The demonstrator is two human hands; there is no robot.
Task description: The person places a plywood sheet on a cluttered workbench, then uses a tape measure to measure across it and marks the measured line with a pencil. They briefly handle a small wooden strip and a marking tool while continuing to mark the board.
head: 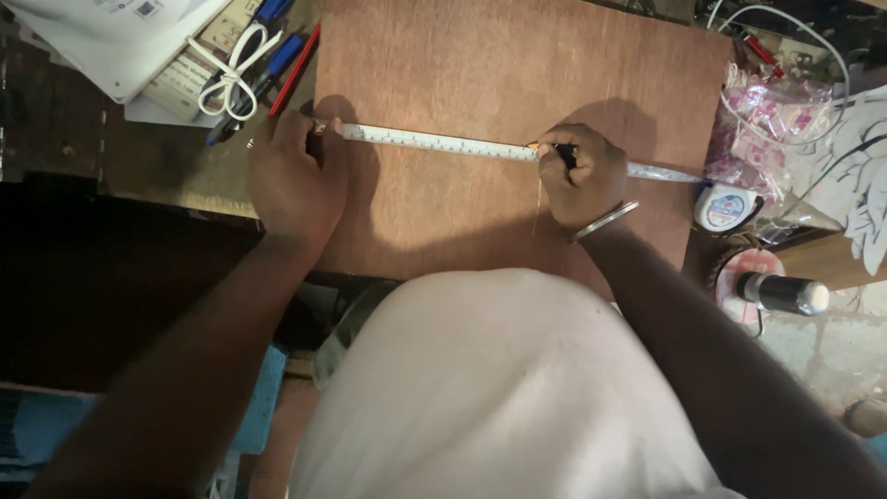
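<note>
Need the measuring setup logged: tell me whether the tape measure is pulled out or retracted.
Pulled out. The tape measure blade lies stretched across the wooden board, from the left hand past the right hand to its case.

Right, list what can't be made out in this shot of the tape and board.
- Tape end: head view, hidden under the left hand.
- Pencil: mostly hidden in the right hand; any mark on the board can't be told.
- Tape markings: too small.
- Board's near edge: hidden by the white shirt.

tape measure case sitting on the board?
No, the tape measure case lies off the right edge of the wooden board, with only its blade stretched across the board between the left hand and right hand.
</note>
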